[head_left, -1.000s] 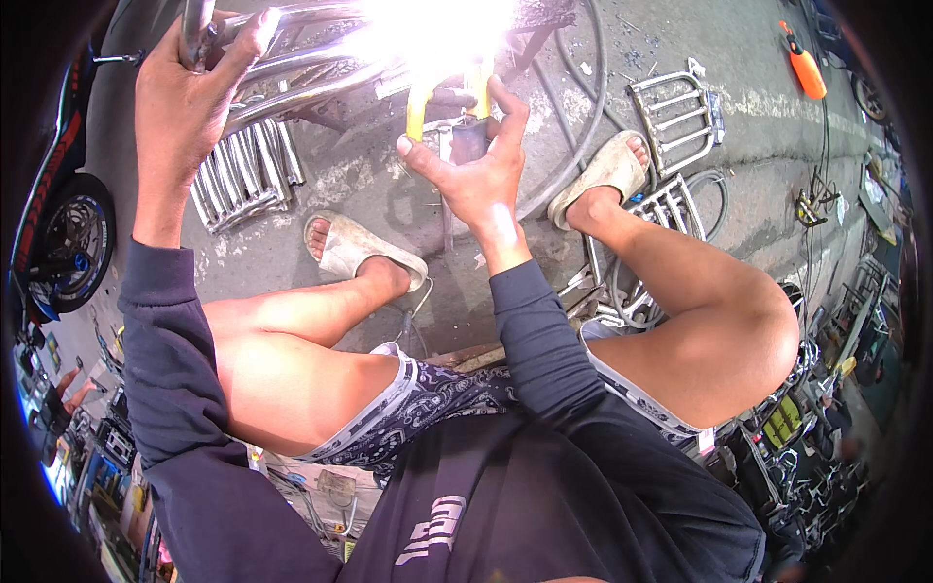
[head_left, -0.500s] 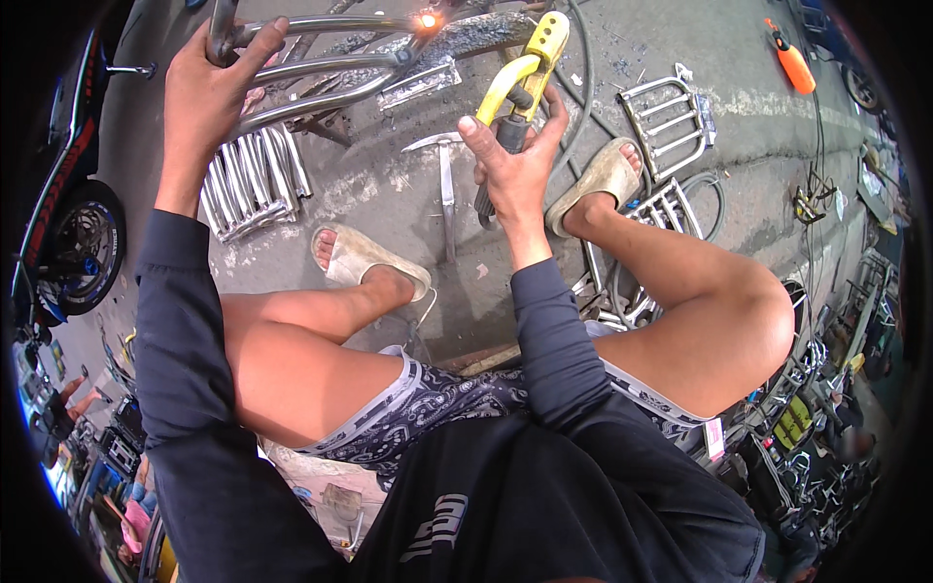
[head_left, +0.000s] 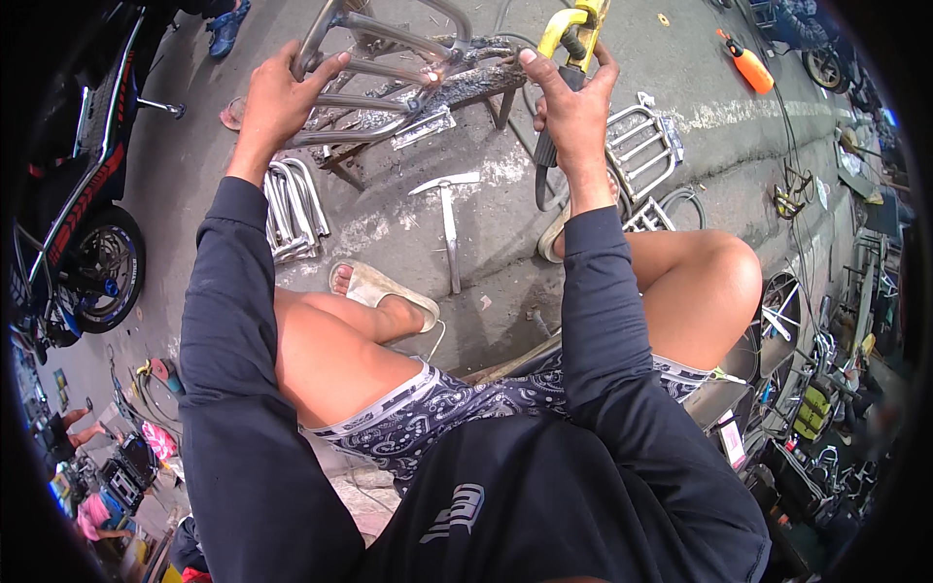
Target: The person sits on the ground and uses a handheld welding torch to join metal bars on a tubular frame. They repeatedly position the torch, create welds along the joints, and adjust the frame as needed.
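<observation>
My left hand (head_left: 279, 102) is closed around one end of a bare steel tube rack (head_left: 389, 37), whose parallel bars rest over a crusted, spattered metal stand (head_left: 476, 87). A small reddish spot shows at a joint of the rack. In my right hand (head_left: 581, 117) is a yellow welding electrode holder (head_left: 554, 31) with a black handle, its cable hanging below my palm. The holder's top is cut off by the picture's edge, and I cannot make out a rod in it. A chipping hammer (head_left: 449, 228) lies on the ground between my feet.
Bent shiny tubes (head_left: 294, 209) lie in a bundle left of the hammer. A ladder-like rack (head_left: 643, 146) lies right of my right hand. Farther right are an orange bottle (head_left: 748, 68) and cables. A motorcycle (head_left: 92, 262) stands at the left, and metal parts (head_left: 821, 413) clutter the lower right.
The bright glow at the rack's joint has faded to a small reddish spot. My right hand has moved up and right with the electrode holder. The rack appears turned in my left hand.
</observation>
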Tool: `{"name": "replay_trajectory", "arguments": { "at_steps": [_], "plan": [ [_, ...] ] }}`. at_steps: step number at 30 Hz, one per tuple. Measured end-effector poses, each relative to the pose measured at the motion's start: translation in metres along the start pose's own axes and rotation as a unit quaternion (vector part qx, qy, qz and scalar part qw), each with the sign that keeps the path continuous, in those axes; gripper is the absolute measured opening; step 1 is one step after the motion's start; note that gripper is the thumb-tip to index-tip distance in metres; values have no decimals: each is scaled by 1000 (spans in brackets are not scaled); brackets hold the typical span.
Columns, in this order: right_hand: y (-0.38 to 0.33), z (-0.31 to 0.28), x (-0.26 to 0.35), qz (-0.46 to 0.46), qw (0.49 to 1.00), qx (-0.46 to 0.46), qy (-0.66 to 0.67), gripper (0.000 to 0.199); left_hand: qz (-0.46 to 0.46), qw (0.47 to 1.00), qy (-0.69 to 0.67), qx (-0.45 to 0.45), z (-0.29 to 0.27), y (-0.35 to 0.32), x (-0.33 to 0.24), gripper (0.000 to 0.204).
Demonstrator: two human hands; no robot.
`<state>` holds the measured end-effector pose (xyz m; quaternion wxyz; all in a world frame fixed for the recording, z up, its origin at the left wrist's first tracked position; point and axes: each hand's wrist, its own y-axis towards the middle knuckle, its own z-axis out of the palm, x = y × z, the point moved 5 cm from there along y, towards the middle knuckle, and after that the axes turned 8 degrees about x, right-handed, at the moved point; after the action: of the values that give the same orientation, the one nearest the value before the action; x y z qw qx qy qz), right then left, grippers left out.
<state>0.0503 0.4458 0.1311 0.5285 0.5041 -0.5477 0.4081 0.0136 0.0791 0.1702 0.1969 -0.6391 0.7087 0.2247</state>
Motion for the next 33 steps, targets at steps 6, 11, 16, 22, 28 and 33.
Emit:
{"name": "replay_trajectory", "arguments": {
  "at_steps": [6,11,16,22,28,33],
  "plan": [
    [-18,-31,78,21,989,33,143,100,4,998,66,6,3,22,-2,69],
    [-34,-66,138,27,982,82,166,98,-68,995,77,-2,7,40,17,70],
    [-56,-96,157,-8,978,91,186,97,-35,997,15,-71,8,62,30,57],
    [-67,-99,144,10,966,54,252,75,15,973,-44,-224,17,99,14,49],
    [-66,-105,146,28,943,60,326,52,-109,957,-20,-267,16,115,13,42],
    [-66,-112,142,39,943,54,326,50,-58,954,-29,-294,20,113,11,23]
  ]
}}
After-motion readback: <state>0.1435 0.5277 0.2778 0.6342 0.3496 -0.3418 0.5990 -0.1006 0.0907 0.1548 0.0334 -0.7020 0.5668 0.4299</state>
